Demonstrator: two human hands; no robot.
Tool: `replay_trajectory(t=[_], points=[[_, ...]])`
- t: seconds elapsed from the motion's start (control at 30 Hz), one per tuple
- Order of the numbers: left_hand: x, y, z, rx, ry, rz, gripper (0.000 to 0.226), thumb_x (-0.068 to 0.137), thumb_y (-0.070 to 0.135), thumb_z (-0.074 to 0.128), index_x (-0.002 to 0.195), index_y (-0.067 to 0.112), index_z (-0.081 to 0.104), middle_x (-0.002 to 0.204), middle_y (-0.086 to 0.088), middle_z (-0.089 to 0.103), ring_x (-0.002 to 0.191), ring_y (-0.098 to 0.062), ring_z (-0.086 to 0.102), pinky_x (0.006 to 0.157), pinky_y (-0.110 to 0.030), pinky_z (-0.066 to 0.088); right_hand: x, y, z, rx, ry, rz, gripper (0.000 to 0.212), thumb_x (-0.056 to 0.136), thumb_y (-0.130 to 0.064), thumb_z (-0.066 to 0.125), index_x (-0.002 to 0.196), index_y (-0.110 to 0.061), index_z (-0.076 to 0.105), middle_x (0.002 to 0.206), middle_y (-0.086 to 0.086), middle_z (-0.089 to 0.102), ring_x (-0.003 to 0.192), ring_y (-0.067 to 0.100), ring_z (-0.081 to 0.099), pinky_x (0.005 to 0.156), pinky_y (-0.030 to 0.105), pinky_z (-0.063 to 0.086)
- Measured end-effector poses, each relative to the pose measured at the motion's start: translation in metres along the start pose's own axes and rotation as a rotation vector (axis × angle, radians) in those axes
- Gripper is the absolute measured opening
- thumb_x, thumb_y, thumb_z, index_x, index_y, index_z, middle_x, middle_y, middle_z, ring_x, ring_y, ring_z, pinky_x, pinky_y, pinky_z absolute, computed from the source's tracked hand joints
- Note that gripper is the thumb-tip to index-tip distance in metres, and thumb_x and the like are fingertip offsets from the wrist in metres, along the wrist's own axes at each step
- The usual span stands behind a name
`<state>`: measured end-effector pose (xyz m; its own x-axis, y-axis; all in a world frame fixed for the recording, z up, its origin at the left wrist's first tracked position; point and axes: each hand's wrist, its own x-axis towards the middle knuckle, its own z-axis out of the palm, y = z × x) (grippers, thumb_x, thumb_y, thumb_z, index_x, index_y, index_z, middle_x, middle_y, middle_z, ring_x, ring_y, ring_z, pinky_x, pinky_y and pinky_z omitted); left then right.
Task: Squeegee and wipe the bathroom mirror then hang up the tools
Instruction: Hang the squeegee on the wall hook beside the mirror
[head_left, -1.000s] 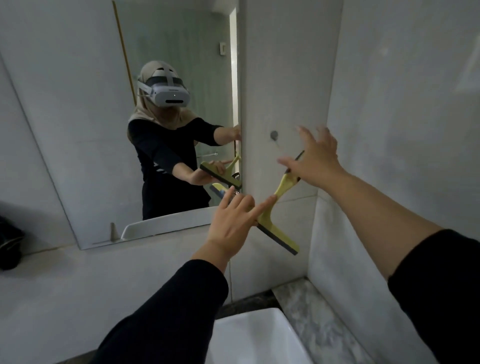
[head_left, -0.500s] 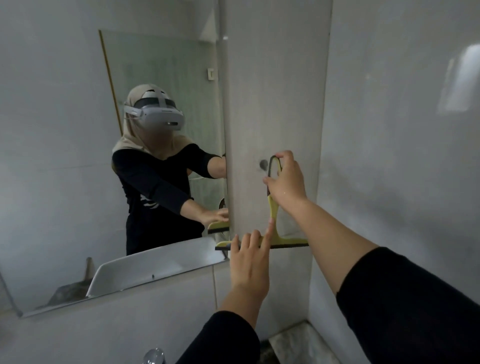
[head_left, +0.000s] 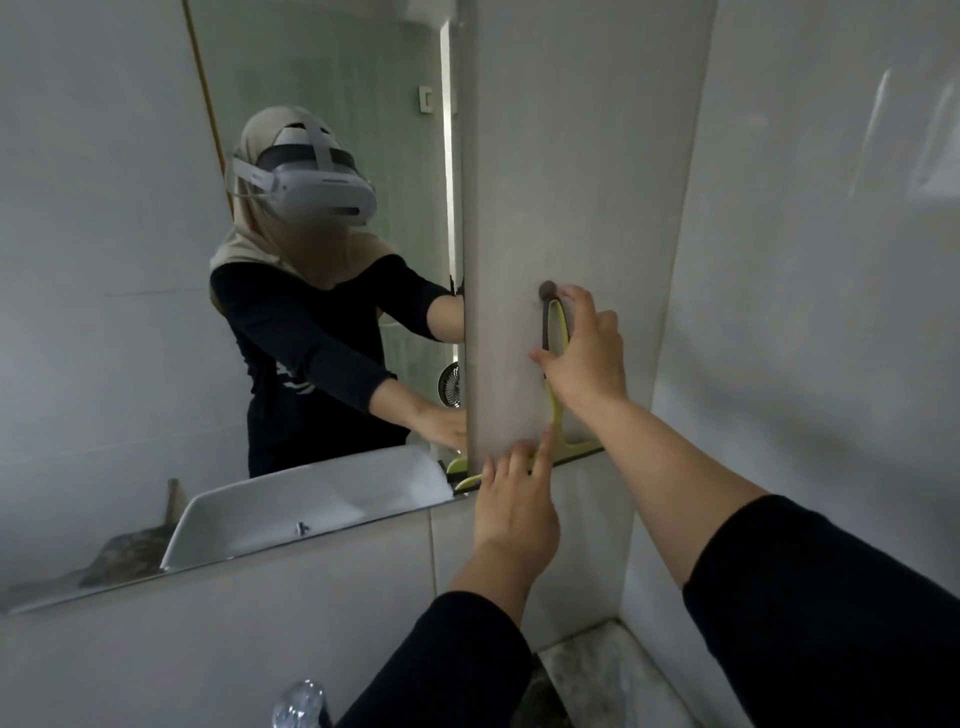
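Yellow-green squeegee (head_left: 557, 410) stands upright against the tiled wall (head_left: 587, 156) just right of the mirror (head_left: 130, 260), blade at the bottom. Right hand (head_left: 587, 353) is clamped on its looped handle, whose top meets the dark wall hook (head_left: 547, 289). Left hand (head_left: 514, 499), fingers spread, presses the blade's left end. Faucet (head_left: 301, 701) shows at the lower edge.

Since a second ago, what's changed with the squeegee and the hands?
The squeegee swung from a slant to upright, and the right hand took hold of its handle and brought the loop up to the wall hook, where it seems to sit now. The left hand followed the blade end, fingers open against it. The mirror looks unchanged.
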<state>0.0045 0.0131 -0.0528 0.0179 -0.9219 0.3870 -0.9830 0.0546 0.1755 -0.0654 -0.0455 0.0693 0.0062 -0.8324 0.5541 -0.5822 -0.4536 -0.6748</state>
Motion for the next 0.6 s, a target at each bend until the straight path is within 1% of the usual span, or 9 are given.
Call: replay_trajectory(t=[0.07, 0.13, 0.2, 0.27, 0.37, 0.43, 0.5, 0.53, 0.6], points=[[-0.009, -0.006, -0.014, -0.049, 0.03, 0.029, 0.072, 0.09, 0.015, 0.05, 0.151, 0.016, 0.011, 0.152, -0.006, 0.026, 0.141, -0.023, 0.024, 0.118, -0.039, 0.012, -0.01, -0.008, -0.005, -0.131, 0.008, -0.021, 0.066, 0.083, -0.02, 0.071, 0.138, -0.029, 0.036, 0.126, 0.013, 0.04, 0.118, 0.033, 0.041, 0.091, 0.039, 0.042], [-0.02, -0.017, -0.032, -0.062, 0.052, 0.032, 0.059, 0.089, 0.014, 0.05, 0.145, 0.017, 0.032, 0.15, -0.003, 0.032, 0.137, -0.023, 0.032, 0.112, -0.037, 0.025, -0.026, -0.019, -0.009, -0.238, -0.018, -0.062, 0.06, 0.085, -0.023, 0.069, 0.136, -0.026, 0.038, 0.129, 0.011, 0.037, 0.118, 0.032, 0.039, 0.087, 0.04, 0.042], [-0.033, -0.034, -0.052, -0.041, 0.056, 0.006, 0.048, 0.089, 0.015, 0.05, 0.136, 0.021, 0.047, 0.142, -0.001, 0.043, 0.129, -0.024, 0.04, 0.102, -0.036, 0.035, -0.043, -0.03, -0.009, -0.276, -0.114, -0.091, 0.049, 0.087, -0.025, 0.065, 0.13, -0.025, 0.044, 0.131, 0.011, 0.038, 0.12, 0.032, 0.039, 0.086, 0.039, 0.042], [-0.053, -0.055, -0.074, -0.017, 0.048, -0.038, 0.04, 0.088, 0.018, 0.051, 0.128, 0.024, 0.055, 0.134, 0.0, 0.051, 0.124, -0.023, 0.044, 0.097, -0.037, 0.038, -0.062, -0.044, -0.004, -0.277, -0.26, -0.119, 0.037, 0.088, -0.028, 0.064, 0.122, -0.025, 0.052, 0.128, 0.01, 0.044, 0.12, 0.032, 0.044, 0.09, 0.038, 0.043], [-0.09, -0.094, -0.108, -0.007, 0.015, -0.144, 0.034, 0.09, 0.021, 0.051, 0.123, 0.025, 0.058, 0.129, 0.0, 0.055, 0.122, -0.022, 0.046, 0.096, -0.037, 0.041, -0.093, -0.075, 0.011, -0.233, -0.448, -0.147, 0.03, 0.086, -0.031, 0.064, 0.115, -0.027, 0.06, 0.123, 0.007, 0.054, 0.113, 0.028, 0.052, 0.093, 0.04, 0.047], [-0.118, -0.121, -0.133, 0.02, 0.003, -0.224, 0.033, 0.092, 0.024, 0.05, 0.124, 0.026, 0.058, 0.128, -0.001, 0.055, 0.122, -0.022, 0.047, 0.094, -0.037, 0.044, -0.114, -0.098, 0.026, -0.192, -0.557, -0.163, 0.029, 0.086, -0.031, 0.063, 0.115, -0.026, 0.061, 0.117, 0.004, 0.059, 0.105, 0.024, 0.056, 0.09, 0.038, 0.048], [-0.146, -0.148, -0.157, 0.054, -0.003, -0.316, 0.033, 0.092, 0.026, 0.05, 0.125, 0.027, 0.057, 0.129, 0.0, 0.054, 0.121, -0.022, 0.049, 0.094, -0.038, 0.045, -0.135, -0.123, 0.042, -0.149, -0.663, -0.19, 0.028, 0.088, -0.03, 0.063, 0.115, -0.022, 0.06, 0.105, 0.003, 0.059, 0.093, 0.021, 0.056, 0.083, 0.032, 0.047], [-0.161, -0.162, -0.168, 0.064, -0.005, -0.369, 0.033, 0.092, 0.026, 0.05, 0.125, 0.027, 0.057, 0.129, 0.0, 0.054, 0.12, -0.023, 0.05, 0.095, -0.039, 0.045, -0.144, -0.136, 0.051, -0.129, -0.708, -0.202, 0.028, 0.089, -0.029, 0.062, 0.115, -0.021, 0.06, 0.102, 0.003, 0.058, 0.092, 0.02, 0.055, 0.082, 0.031, 0.046], [-0.192, -0.187, -0.189, 0.073, 0.02, -0.466, 0.033, 0.092, 0.026, 0.049, 0.123, 0.028, 0.058, 0.128, -0.001, 0.055, 0.118, -0.024, 0.052, 0.096, -0.04, 0.045, -0.164, -0.162, 0.069, -0.114, -0.779, -0.237, 0.027, 0.089, -0.03, 0.062, 0.115, -0.021, 0.06, 0.099, 0.0, 0.054, 0.097, 0.021, 0.057, 0.082, 0.03, 0.046]])
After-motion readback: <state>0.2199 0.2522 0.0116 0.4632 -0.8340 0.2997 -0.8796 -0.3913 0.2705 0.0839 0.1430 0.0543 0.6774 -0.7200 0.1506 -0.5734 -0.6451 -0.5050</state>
